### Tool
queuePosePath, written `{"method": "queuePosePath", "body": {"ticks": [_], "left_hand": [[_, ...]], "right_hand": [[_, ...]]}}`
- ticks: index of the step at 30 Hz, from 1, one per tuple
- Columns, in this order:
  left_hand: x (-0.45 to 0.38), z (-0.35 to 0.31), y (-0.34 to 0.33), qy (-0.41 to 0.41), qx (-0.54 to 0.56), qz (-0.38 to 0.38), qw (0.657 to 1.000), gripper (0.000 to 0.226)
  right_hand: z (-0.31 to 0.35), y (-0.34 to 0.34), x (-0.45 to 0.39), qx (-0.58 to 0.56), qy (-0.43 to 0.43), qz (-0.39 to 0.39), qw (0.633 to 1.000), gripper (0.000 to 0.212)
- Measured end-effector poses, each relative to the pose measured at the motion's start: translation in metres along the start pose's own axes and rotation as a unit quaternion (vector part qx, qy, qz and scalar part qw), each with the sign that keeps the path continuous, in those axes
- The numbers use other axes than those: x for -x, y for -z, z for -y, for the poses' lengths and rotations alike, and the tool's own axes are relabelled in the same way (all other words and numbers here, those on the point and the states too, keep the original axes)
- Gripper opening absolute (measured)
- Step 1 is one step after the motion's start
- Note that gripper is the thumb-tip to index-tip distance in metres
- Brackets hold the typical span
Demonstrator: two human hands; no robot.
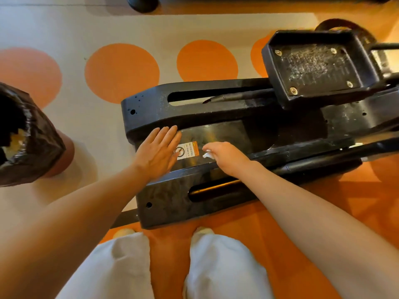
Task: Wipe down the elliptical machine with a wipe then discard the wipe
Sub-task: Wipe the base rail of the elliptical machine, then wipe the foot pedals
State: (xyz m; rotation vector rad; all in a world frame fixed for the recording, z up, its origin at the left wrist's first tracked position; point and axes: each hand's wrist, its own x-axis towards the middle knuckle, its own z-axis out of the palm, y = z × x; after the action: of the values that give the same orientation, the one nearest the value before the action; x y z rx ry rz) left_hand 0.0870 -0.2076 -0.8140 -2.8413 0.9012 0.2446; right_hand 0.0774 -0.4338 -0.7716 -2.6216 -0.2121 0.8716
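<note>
Nearest the camera, two legs in loose white trousers (129, 266), toes of pale shoes (201, 230) peeking out on the orange floor (280, 244). Beyond the feet, the black rear base of the elliptical machine (172, 203), two slotted rails running away to the right with a flat, shiny middle panel between them. Left hand (158, 151) spread flat, fingers straight and together, resting on the left end of that panel and partly covering a white and orange warning sticker (187, 149). Right hand (224, 157) just beside it, to the right of the sticker, fingers curled round a crumpled white wipe (207, 154), pressed down onto the panel; only a small scrap of the wipe showing past the knuckles. Further right and higher, a black foot pedal (317, 65) with a worn, grey-scuffed tread and four screws. At the far left edge, well apart from the machine, a bin lined with a black bag (28, 145), something pale inside. Beyond the machine, a pale floor with large orange circles (122, 72).
</note>
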Motion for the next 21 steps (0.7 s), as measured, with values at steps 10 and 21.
{"method": "queuePosePath", "body": {"ticks": [10,21], "left_hand": [[0.031,-0.021,0.138,-0.046,0.051,0.046,0.997,0.058],[0.057,-0.02,0.224,-0.123,0.028,0.074,0.989,0.06]], "right_hand": [[0.044,0.08,0.101,0.019,-0.039,-0.002,0.999,0.042],[0.084,0.127,0.184,0.013,-0.111,-0.04,0.993,0.035]]}}
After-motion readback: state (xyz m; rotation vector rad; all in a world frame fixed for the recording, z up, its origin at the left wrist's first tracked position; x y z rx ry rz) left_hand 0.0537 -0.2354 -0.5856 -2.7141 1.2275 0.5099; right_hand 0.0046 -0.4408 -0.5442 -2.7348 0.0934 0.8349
